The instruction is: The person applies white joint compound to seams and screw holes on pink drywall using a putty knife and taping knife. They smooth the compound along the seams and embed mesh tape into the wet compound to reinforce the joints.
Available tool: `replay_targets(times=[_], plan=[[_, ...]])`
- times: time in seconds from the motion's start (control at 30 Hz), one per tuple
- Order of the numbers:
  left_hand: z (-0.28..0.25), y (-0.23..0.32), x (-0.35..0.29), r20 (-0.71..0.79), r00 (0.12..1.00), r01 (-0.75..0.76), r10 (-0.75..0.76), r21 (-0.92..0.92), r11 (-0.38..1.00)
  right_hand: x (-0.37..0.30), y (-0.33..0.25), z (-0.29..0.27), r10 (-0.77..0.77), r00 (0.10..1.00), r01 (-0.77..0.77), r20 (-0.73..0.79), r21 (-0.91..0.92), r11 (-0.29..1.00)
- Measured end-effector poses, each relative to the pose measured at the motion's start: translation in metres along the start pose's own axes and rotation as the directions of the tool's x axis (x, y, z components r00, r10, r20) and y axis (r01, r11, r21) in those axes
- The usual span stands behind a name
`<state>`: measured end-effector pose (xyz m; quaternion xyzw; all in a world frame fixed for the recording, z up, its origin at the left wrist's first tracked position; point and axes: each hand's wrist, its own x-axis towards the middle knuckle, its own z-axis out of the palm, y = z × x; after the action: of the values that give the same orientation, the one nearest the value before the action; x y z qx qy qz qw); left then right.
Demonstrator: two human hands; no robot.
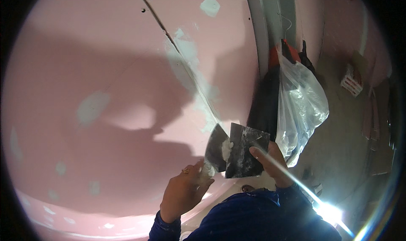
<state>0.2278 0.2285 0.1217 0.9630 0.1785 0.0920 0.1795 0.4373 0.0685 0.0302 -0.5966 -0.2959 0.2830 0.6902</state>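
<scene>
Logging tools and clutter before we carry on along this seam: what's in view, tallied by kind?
Flat metal filling blades smeared with white compound: 2, one in the left hand at, one in the right hand at
Clear crinkled plastic bags: 1
White slatted crates on the floor: 1
Total: 4

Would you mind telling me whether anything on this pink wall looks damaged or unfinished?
Yes: the dark seam running diagonally down the pink wall is only partly covered with white filler; its upper stretch is bare. Scattered filler patches remain unpainted. Nothing looks spilled.
</scene>
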Motion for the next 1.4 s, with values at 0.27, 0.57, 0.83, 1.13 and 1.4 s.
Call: replay_targets(times=[0.27, 0.57, 0.83, 1.13, 1.4], plan=[[-0.032, 0.013, -0.003, 0.435, 0.900, -0.128, 0.025, 0.209, 0.970, 0.033, 0.004, 0.005, 0.034, 0.998, -0.059, 0.052, 0.619, 0.784], [-0.118, -0.045, -0.036, 0.210, 0.971, -0.085, 0.113, -0.136, 0.987, 0.091, -0.121, 0.012, -0.257, 0.944, -0.048, 0.208, 0.856, 0.515], [-0.141, -0.096, -0.058, 0.239, 0.971, 0.101, -0.013, -0.361, 0.927, 0.125, -0.262, 0.038, -0.709, 0.686, 0.667, 0.164, -0.530, 0.524], [-0.138, -0.142, -0.064, 0.280, 0.935, -0.056, 0.216, -0.486, 0.872, 0.111, -0.256, 0.175, -0.857, 0.502, 0.339, 0.120, -0.938, 0.067], [-0.138, -0.134, -0.069, 0.297, 0.940, 0.037, 0.165, -0.573, 0.819, 0.090, -0.263, 0.089, -0.863, 0.343, 0.539, 0.371, -0.830, -0.143]])
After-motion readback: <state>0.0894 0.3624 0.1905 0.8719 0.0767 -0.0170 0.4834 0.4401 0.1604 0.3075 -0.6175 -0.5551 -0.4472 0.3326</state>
